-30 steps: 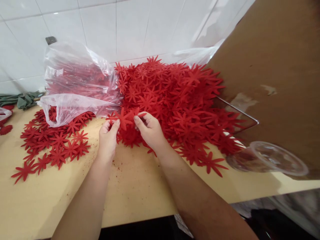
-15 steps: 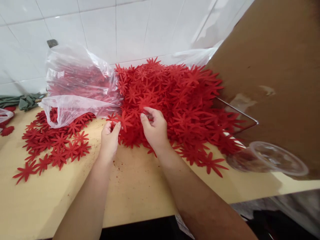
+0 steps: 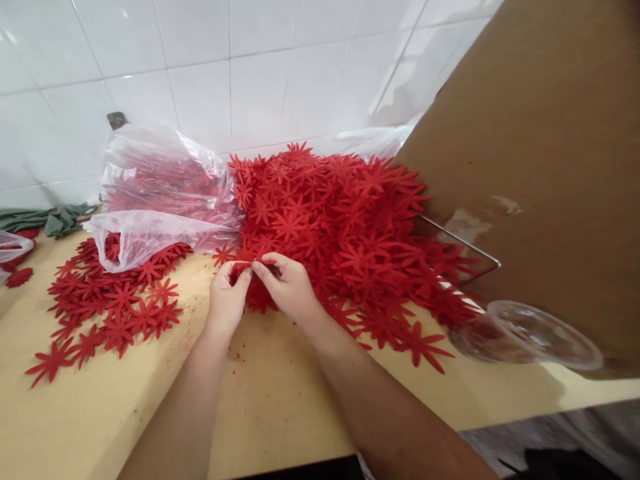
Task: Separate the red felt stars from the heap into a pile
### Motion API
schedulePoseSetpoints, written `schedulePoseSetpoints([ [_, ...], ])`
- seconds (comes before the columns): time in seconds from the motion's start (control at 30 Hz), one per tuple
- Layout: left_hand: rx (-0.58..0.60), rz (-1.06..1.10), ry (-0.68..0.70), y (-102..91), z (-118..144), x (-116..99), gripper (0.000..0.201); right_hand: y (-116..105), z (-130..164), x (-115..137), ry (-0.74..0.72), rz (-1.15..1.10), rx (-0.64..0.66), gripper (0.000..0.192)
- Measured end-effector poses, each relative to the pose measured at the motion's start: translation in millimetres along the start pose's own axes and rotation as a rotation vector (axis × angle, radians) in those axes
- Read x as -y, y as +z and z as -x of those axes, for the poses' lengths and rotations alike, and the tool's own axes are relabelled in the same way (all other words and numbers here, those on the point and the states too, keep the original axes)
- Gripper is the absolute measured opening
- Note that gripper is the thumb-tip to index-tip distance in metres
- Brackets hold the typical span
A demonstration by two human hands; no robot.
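At the near edge of the big heap of red star-shaped cut-out flowers (image 3: pixel 345 227) on the pale wooden tabletop (image 3: pixel 280 387), the left hand (image 3: pixel 227 300) and right hand (image 3: pixel 287 287) meet fingertip to fingertip, both pinched narrow on one small red cut-out flower (image 3: pixel 243 268) held just above the heap's front rim. Left of the heap lies a crumpled clear plastic bag (image 3: pixel 160 193), its mouth open toward the table edge and more of the same red flowers packed inside. Below the bag, a thinner scatter of red flowers (image 3: pixel 110 300) spreads flat on the wood. Right of the heap, a clear plastic cup (image 3: pixel 525 330) lies tipped on its side beside a brown cardboard sheet (image 3: pixel 540 147); what it holds cannot be made out.
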State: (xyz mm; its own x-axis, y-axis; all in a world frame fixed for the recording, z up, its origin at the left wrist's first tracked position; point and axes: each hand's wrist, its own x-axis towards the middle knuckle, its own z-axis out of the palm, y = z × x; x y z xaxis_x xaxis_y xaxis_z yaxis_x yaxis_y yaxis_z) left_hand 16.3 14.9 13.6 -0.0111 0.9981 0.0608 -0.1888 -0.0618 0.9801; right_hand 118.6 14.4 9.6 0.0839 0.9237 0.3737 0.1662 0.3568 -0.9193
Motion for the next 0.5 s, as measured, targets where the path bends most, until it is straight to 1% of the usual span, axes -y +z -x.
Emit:
schedulePoseSetpoints([
  [0.1,-0.005,-0.003,-0.008,0.8,2.7,-1.9,0.013,-4.8,-4.4,-2.7,0.024,-0.014,-0.092,0.021],
  [0.17,-0.004,0.039,-0.041,-0.5,3.9,-3.6,0.016,-8.5,-7.4,-5.3,0.049,-0.043,-0.151,0.024],
  [0.27,0.013,0.175,-0.115,-3.0,4.0,-5.8,0.020,-11.4,-10.0,-9.7,0.070,-0.048,-0.241,0.029],
  [0.33,-0.014,0.277,-0.175,-3.7,3.0,-6.6,0.022,-10.4,-9.2,-11.0,0.067,-0.047,-0.268,0.031],
  [0.4,-0.055,0.377,-0.250,-3.8,1.4,-7.4,0.023,-7.1,-5.7,-9.1,0.048,-0.051,-0.235,0.029],
  [0.43,-0.072,0.428,-0.283,-3.8,0.4,-8.0,0.024,-4.7,-3.0,-6.9,0.029,-0.048,-0.190,0.027],
  [0.5,-0.098,0.529,-0.333,-4.2,-1.5,-9.8,0.027,0.6,3.6,-1.0,-0.029,-0.007,-0.061,0.025],
])
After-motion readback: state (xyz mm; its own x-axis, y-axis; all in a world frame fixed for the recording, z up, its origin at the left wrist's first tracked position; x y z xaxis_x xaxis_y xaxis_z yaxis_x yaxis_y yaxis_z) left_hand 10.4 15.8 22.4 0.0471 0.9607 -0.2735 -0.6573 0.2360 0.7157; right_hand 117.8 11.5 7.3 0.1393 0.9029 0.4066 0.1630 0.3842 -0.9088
